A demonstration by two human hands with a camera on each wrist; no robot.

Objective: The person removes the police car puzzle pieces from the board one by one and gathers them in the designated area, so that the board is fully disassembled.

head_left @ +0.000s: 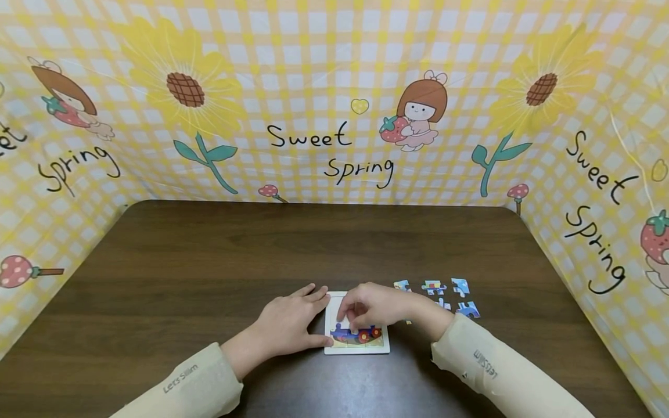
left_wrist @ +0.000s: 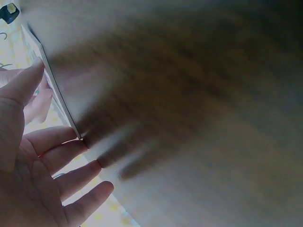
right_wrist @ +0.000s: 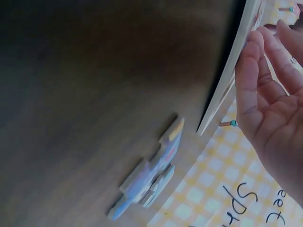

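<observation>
A white-framed jigsaw board (head_left: pixel 357 351) lies on the table. Along its lower part sit joined pieces (head_left: pixel 364 335) showing a blue vehicle with red wheels; the upper left shows bare white. My left hand (head_left: pixel 290 325) is spread flat at the board's left side, thumb at the lower left edge and fingertips near the upper left corner (left_wrist: pixel 78 135). Over the board, my right hand (head_left: pixel 373 305) reaches down with bent fingers, index finger and thumb right at the top of the joined pieces. Its fingertips (right_wrist: pixel 258 38) hide what is under them, so I cannot tell whether they pinch a piece.
Several loose jigsaw pieces (head_left: pixel 460 286) lie right of the board, some partly behind my right wrist; a few show up close in the right wrist view (right_wrist: pixel 154 170). A yellow checked cloth (head_left: pixel 313 75) hangs around the brown table (head_left: pixel 209 249) at the back and sides.
</observation>
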